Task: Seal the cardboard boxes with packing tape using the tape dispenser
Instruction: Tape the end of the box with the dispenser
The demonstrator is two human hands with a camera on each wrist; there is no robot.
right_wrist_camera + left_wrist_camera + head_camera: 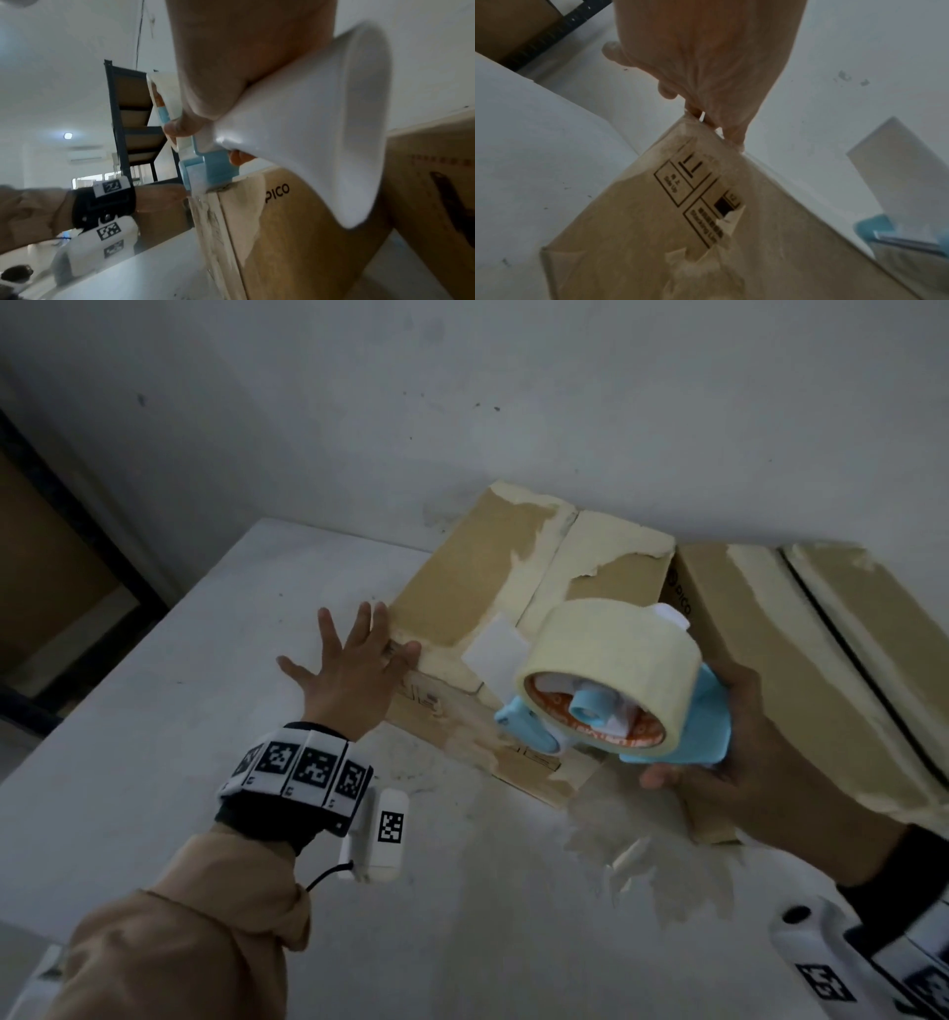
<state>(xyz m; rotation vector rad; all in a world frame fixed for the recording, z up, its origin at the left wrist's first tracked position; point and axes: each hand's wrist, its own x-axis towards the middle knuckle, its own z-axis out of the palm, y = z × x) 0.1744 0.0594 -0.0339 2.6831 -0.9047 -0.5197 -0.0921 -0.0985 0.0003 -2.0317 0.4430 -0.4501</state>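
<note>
On a white table, set against a pale wall, two cardboard boxes lie side by side. The nearer box is brown, its top flaps closed along a centre seam, and much of its surface carries torn, cream-coloured remnants of old tape and a small white patch near the front edge. Its front face bears printed black handling symbols, visible in the left wrist view, where the cardboard is scuffed and partly ripped. The second box lies just to the right of it, also streaked with pale tape residue, with a dark seam running along its top.

The left hand is spread wide, fingers straight, its fingertips resting on the near left corner of the first box. A band of black-and-white markers wraps the wrist.

The right hand grips the tape dispenser, fingers curled around its light blue handle. The dispenser holds a fat roll of cream packing tape on an orange core with a blue hub, and it hangs above the front right part of the first box, its blue nose pointing down toward the front face. Whether the nose touches the cardboard cannot be told.

Scraps of torn tape stick to the table just in front of the boxes.
</note>
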